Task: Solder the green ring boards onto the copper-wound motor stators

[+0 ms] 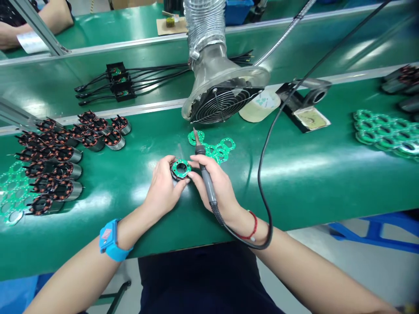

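My left hand [163, 186] is closed around a motor stator [174, 175] low over the green bench. A green ring-shaped circuit board [186, 171] lies on top of the stator. Held in my right hand [220, 185] is a soldering iron [208, 182], its tip pointing up and away from me. The thumb and forefinger of that hand also touch the board's right edge. Just beyond the iron lie a single ring board [192, 138] and a small joined group of ring boards [220, 153].
Many wound stators [67, 171] stand at left, near green board panels [16, 187]. Above the bench hangs a fume extractor [225, 104]. A tape roll [262, 107] and soldering iron stand [307, 107] sit behind. More ring boards [384, 131] lie right. The iron's black cable [262, 174] loops beside my right arm.
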### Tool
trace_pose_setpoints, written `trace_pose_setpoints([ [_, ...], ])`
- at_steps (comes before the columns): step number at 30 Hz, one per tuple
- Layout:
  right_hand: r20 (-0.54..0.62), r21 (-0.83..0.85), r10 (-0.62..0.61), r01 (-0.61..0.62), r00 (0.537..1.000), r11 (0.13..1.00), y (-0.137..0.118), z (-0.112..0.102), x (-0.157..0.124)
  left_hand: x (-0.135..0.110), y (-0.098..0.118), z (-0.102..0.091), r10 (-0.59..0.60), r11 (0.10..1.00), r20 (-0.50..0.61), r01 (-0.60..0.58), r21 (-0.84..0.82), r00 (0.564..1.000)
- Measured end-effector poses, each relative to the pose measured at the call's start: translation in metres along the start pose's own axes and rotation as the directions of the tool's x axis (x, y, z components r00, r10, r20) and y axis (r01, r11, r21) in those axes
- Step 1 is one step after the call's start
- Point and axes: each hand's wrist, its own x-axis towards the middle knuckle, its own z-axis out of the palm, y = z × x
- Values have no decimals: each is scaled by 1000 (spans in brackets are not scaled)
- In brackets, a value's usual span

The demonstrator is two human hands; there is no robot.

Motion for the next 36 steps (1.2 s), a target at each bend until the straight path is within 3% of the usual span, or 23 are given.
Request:
trace_pose_setpoints([
  [8, -67, -147, -121, 111, 990, 983, 5, 2, -4, 11, -5, -10, 194, 978, 123, -201, 46, 973],
  [13, -64, -100, -100, 93, 993, 991, 8, 7, -3, 20, -10, -16, 265, 964, 226, -262, -41, 937],
  [17, -45, -92, -113, 108, 993, 990, 9, 12, 0, 11, -11, -13, 136, 978, 135, -111, -176, 981],
  [20, -86, -104, -106, 97, 991, 990, 10, 13, 3, 0, -8, -12, 44, 990, 67, -35, -134, 997],
  [29, -119, -109, -138, 126, 983, 986, 8, 16, 5, 2, -6, -18, 32, 996, 86, -25, -83, 996],
  [36, -137, -111, -208, 194, 968, 975, 4, 8, 3, 6, -2, -12, 146, 966, 68, -157, 204, 987],
])
